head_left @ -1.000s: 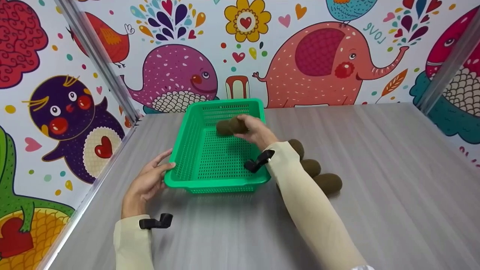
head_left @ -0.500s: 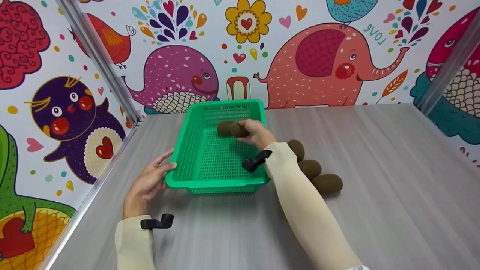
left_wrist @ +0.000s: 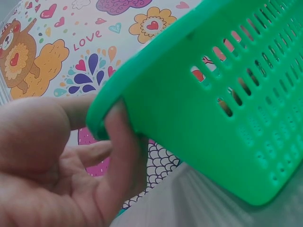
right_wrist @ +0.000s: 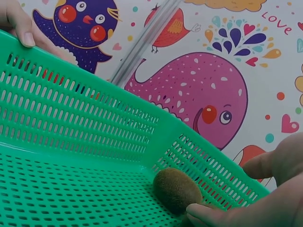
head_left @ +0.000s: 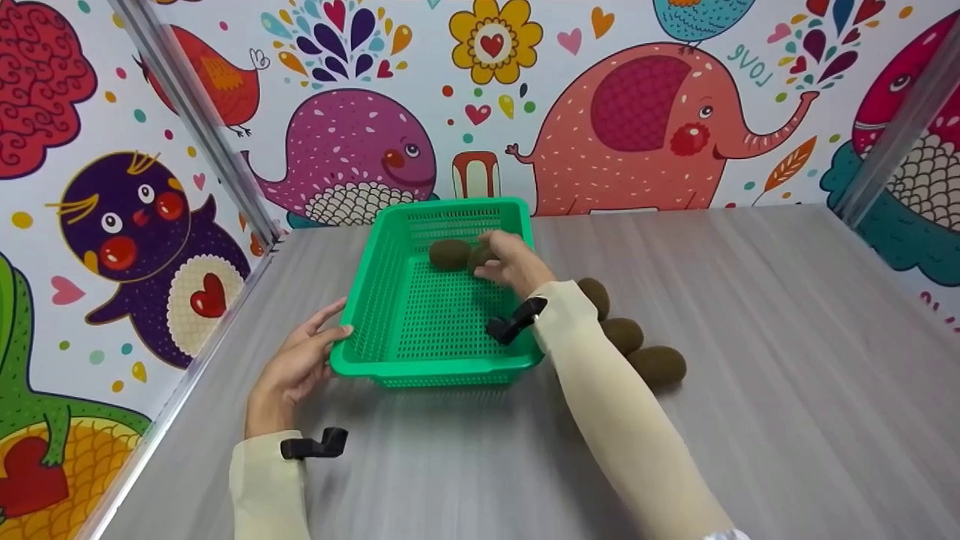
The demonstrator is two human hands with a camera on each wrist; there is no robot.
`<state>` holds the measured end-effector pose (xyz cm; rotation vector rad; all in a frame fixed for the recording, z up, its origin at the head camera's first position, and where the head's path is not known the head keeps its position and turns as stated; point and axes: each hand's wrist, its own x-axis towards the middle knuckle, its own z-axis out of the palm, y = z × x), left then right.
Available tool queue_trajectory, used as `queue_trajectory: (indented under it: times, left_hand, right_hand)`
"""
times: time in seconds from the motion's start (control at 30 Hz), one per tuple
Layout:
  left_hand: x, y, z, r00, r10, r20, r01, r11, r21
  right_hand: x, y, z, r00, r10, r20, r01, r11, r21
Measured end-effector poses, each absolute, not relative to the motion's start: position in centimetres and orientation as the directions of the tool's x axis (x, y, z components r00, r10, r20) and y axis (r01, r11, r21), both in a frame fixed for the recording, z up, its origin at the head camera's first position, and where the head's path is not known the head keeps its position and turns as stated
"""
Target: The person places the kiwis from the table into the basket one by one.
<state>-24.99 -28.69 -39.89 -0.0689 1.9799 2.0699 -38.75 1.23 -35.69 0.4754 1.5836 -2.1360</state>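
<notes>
A green plastic basket [head_left: 435, 367] with slotted walls stands on the table. My left hand [head_left: 300, 364] pinches its near left rim, thumb on top; the left wrist view shows the fingers curled under that rim [left_wrist: 142, 64]. Inside, at the far end, lies a brown kiwifruit [head_left: 450, 255]. Beside it, to the right, a second kiwifruit [head_left: 479, 258] sits partly hidden by my right hand [head_left: 514, 262]. In the right wrist view, thumb and fingers of that hand [right_wrist: 274, 189] are spread apart, the fingertips near the first kiwifruit [right_wrist: 177, 190].
Several more kiwifruits [head_left: 656, 367] lie in a slanting row on the table right of the basket, partly behind my right forearm [head_left: 615, 405]. A patterned wall [head_left: 630, 172] stands behind the table [head_left: 780, 337], and another panel rises at the left.
My right hand has lowered the second kiwifruit into the basket beside the first, and its fingers have loosened from it. The left hand has stayed on the rim.
</notes>
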Motion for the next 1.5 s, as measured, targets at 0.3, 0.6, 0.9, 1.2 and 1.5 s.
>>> queue_trajectory:
  times: [0.3, 0.6, 0.9, 1.2, 1.5]
  left_hand:
    - [-25.0, -28.7, -39.8, -0.963, 0.165, -0.212, -0.219, -0.021, 0.976]
    - [-24.9, -28.6, -39.9, -0.965, 0.148, -0.219, -0.223, -0.012, 0.975]
    - [-25.0, -28.7, -40.2, -0.962, 0.159, -0.224, -0.229, -0.017, 0.973]
    - [-25.0, -28.7, -40.2, -0.960, 0.163, -0.226, -0.232, -0.017, 0.973]
    - [-25.0, -28.8, -40.0, -0.963, 0.165, -0.215, -0.219, -0.008, 0.976]
  right_hand:
    - [-37.6, 2.2, -34.1, -0.874, -0.193, -0.446, 0.484, -0.280, -0.829]
    - [-35.5, 3.5, -32.4, -0.884, -0.284, -0.371, 0.432, -0.198, -0.880]
    - [-32.9, 4.9, -30.8, -0.898, -0.329, -0.292, 0.371, -0.209, -0.905]
    - [-30.0, 6.6, -29.4, -0.886, -0.415, -0.205, 0.312, -0.208, -0.927]
    - [-26.6, 7.8, -28.1, -0.855, -0.509, -0.100, 0.209, -0.162, -0.964]
